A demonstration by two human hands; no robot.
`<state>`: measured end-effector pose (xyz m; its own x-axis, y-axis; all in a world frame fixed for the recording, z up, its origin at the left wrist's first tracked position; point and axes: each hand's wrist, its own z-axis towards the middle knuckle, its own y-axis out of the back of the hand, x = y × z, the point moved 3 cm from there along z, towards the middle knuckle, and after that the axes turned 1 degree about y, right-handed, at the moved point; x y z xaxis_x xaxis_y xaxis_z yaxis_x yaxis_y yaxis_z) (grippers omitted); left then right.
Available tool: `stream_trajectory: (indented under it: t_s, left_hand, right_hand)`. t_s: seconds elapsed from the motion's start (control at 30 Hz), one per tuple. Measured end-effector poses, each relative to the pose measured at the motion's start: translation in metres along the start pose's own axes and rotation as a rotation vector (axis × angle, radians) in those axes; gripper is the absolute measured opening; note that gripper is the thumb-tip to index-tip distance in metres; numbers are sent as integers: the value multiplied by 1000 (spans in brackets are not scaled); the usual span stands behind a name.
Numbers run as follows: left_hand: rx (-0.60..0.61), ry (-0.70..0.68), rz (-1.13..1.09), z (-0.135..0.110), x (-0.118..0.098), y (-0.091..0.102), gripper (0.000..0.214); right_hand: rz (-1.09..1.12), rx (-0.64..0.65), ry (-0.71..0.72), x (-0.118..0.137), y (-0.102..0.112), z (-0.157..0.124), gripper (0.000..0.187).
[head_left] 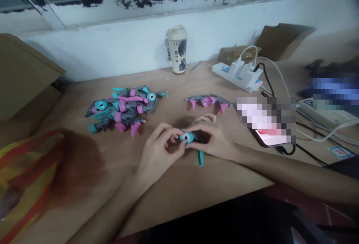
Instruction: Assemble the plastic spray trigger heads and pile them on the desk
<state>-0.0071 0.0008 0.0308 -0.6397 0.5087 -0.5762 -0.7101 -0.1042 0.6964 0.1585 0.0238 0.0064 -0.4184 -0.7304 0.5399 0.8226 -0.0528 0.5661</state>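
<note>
a small grey clamp (193,138) with a teal disc was held just above the bench (213,184), near its middle, between both hands. the left hand (157,152) was closed on it from 9 o'clock, its grip made by thumb and fingertips pinched on the teal disc end. the right hand (214,139) was wrapped over the clamp's body from 3 o'clock, its grip closed on the grey part. a teal strip (200,158) was seen hanging from the clamp at 6 o'clock, down toward the bench. a pile of grey, teal and pink clamps (123,109) was laid at 10 o'clock of the hands, well apart from them. two pink-tipped clamps (209,101) were laid at 12 o'clock, near the right hand. a lidded coffee cup (176,49) was stood upright farther off at 12 o'clock by the wall, and a white power strip (238,75) with chargers plugged in was set at 2 o'clock.
</note>
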Motion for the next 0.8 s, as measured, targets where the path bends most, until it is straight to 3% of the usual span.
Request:
stream_trajectory:
  t_s: [0.8]
  left_hand:
    - [13,116,24,-6,10,-11,3]
  right_hand:
    - [-23,7,89,4,-1,-2,17]
